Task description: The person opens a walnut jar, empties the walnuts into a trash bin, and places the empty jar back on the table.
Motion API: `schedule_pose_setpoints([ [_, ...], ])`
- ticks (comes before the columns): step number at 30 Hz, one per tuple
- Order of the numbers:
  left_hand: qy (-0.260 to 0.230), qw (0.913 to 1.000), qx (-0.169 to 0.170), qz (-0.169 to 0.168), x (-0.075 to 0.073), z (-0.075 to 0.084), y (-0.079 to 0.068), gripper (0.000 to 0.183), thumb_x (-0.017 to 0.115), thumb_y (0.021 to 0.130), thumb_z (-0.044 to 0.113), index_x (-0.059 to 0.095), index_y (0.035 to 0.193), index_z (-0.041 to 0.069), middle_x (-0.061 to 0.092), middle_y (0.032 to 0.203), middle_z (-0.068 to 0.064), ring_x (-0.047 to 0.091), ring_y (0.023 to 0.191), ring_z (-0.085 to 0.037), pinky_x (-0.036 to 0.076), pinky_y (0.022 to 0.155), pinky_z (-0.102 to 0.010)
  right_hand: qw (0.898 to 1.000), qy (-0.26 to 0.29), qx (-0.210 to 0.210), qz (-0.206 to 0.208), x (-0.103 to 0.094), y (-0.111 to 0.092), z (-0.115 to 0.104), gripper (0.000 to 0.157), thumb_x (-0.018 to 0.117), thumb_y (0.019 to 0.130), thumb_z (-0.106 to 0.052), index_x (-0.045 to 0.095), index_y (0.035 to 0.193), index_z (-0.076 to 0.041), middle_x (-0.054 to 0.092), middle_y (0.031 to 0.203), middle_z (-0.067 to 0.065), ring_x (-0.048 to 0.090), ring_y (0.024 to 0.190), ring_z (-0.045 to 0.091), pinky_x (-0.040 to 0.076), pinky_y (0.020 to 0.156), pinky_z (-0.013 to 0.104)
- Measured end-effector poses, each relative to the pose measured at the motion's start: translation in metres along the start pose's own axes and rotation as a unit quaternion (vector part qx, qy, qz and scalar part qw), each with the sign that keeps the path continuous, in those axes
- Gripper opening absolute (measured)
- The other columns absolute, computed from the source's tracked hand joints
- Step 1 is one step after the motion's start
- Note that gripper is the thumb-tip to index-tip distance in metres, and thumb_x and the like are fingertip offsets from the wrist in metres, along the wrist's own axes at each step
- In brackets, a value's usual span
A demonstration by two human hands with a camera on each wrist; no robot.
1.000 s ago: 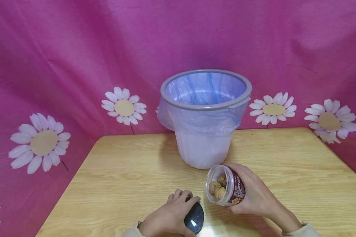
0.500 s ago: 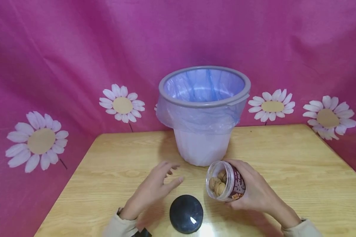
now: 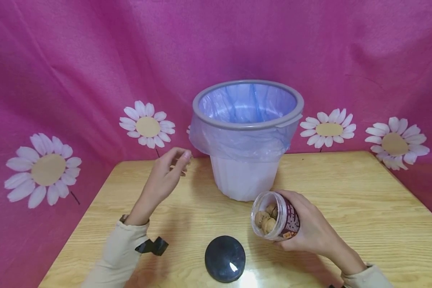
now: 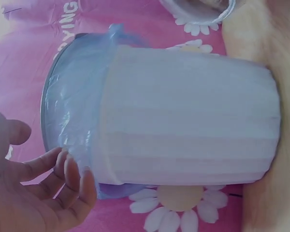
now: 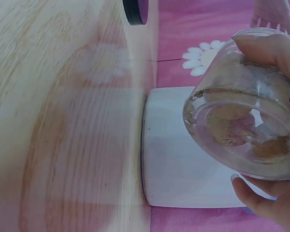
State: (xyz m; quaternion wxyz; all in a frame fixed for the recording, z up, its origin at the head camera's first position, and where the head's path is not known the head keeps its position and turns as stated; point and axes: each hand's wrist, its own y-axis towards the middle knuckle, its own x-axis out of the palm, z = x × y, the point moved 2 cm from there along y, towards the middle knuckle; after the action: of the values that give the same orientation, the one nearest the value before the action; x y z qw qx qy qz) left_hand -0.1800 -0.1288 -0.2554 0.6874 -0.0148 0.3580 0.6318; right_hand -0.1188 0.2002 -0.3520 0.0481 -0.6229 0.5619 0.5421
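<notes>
My right hand (image 3: 307, 226) grips a clear plastic jar (image 3: 275, 216) with a dark red label, tilted with its open mouth toward the left. Several walnuts (image 3: 268, 224) lie inside; through the jar's base they also show in the right wrist view. My left hand (image 3: 162, 180) is raised above the left part of the table, fingers loosely bent and nothing in them. In the left wrist view its fingertips (image 4: 72, 174) overlap the bag-covered upper part of a white bin (image 4: 193, 116). A round black lid (image 3: 225, 259) lies on the table between my forearms.
The bin stands at the back middle of the wooden table (image 3: 345, 200), with a grey rim (image 3: 248, 127) and a bluish plastic bag (image 3: 245, 148) folded over it. A pink curtain (image 3: 93, 60) with white daisies hangs behind and beside the table.
My left hand has let go of the black lid, leaving it on the table, then risen away to the left and forward. The right hand with the jar has barely moved.
</notes>
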Motion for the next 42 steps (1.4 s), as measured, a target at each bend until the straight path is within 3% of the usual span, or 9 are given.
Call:
schedule_pose_setpoints([
  [7, -0.057, 0.9976, -0.027, 0.031, -0.013, 0.013, 0.034, 0.033, 0.044, 0.103, 0.024, 0.059, 0.106, -0.005, 0.059, 0.091, -0.018, 0.056, 0.073, -0.021, 0.050, 0.063, -0.025, 1.000, -0.002, 0.004, 0.004, -0.001, 0.002, 0.001, 0.115, 0.095, 0.033, -0.032, 0.048, 0.136, -0.010, 0.057, 0.121, -0.003, 0.053, 0.107, 0.014, 0.049, 0.088, 0.042],
  [11, 0.009, 0.9988, -0.009, 0.048, -0.012, 0.021, 0.047, 0.036, 0.043, 0.103, 0.029, 0.056, 0.109, -0.004, 0.058, 0.094, -0.015, 0.054, 0.080, -0.023, 0.046, 0.070, -0.029, 1.000, 0.001, 0.004, 0.002, -0.001, 0.000, 0.001, 0.116, 0.096, 0.033, -0.030, 0.048, 0.136, -0.010, 0.056, 0.123, -0.002, 0.053, 0.110, 0.013, 0.048, 0.090, 0.040],
  [15, 0.099, 0.9935, 0.007, 0.056, -0.008, 0.029, 0.059, 0.040, 0.042, 0.102, 0.035, 0.054, 0.109, -0.003, 0.055, 0.096, -0.014, 0.051, 0.089, -0.026, 0.042, 0.079, -0.037, 1.000, 0.006, 0.005, 0.003, -0.002, 0.000, 0.001, 0.115, 0.096, 0.033, -0.030, 0.048, 0.136, -0.010, 0.056, 0.124, -0.002, 0.052, 0.111, 0.012, 0.048, 0.092, 0.038],
  [20, 0.163, 0.9861, -0.018, 0.026, -0.003, 0.036, 0.075, 0.045, 0.040, 0.101, 0.040, 0.053, 0.108, -0.002, 0.054, 0.097, -0.015, 0.050, 0.091, -0.027, 0.043, 0.080, -0.040, 1.000, 0.010, 0.005, 0.003, -0.003, -0.001, 0.001, 0.116, 0.096, 0.033, -0.030, 0.047, 0.137, -0.011, 0.056, 0.125, -0.002, 0.052, 0.111, 0.011, 0.047, 0.093, 0.033],
  [29, 0.224, 0.9727, -0.061, -0.004, 0.000, 0.046, 0.096, 0.052, 0.036, 0.100, 0.048, 0.052, 0.101, -0.001, 0.054, 0.093, -0.014, 0.053, 0.086, -0.027, 0.046, 0.072, -0.041, 1.000, 0.014, 0.004, 0.008, -0.005, -0.001, 0.000, 0.114, 0.097, 0.034, -0.031, 0.049, 0.135, -0.009, 0.056, 0.125, -0.002, 0.052, 0.110, 0.011, 0.047, 0.093, 0.029],
  [34, 0.267, 0.9587, -0.095, -0.027, -0.001, 0.048, 0.105, 0.055, 0.033, 0.099, 0.046, 0.052, 0.112, -0.004, 0.057, 0.098, -0.017, 0.056, 0.088, -0.029, 0.047, 0.073, -0.044, 1.000, 0.008, 0.004, 0.007, -0.004, -0.002, 0.001, 0.115, 0.096, 0.033, -0.032, 0.048, 0.135, -0.011, 0.056, 0.124, -0.003, 0.053, 0.110, 0.011, 0.048, 0.092, 0.033],
  [39, 0.313, 0.9409, -0.116, -0.057, -0.004, 0.048, 0.113, 0.056, 0.031, 0.097, 0.045, 0.055, 0.111, -0.003, 0.060, 0.105, -0.020, 0.058, 0.094, -0.031, 0.048, 0.077, -0.046, 1.000, 0.006, 0.002, 0.006, -0.004, -0.002, 0.001, 0.115, 0.096, 0.034, -0.031, 0.048, 0.136, -0.010, 0.055, 0.125, -0.002, 0.053, 0.110, 0.012, 0.049, 0.091, 0.038],
  [42, 0.325, 0.9320, -0.123, -0.104, -0.006, 0.049, 0.121, 0.062, 0.031, 0.095, 0.048, 0.055, 0.117, -0.004, 0.059, 0.115, -0.021, 0.058, 0.102, -0.033, 0.047, 0.083, -0.046, 1.000, 0.008, 0.002, 0.006, -0.004, -0.002, 0.002, 0.115, 0.096, 0.034, -0.032, 0.048, 0.135, -0.008, 0.056, 0.125, -0.002, 0.053, 0.110, 0.012, 0.049, 0.091, 0.038],
])
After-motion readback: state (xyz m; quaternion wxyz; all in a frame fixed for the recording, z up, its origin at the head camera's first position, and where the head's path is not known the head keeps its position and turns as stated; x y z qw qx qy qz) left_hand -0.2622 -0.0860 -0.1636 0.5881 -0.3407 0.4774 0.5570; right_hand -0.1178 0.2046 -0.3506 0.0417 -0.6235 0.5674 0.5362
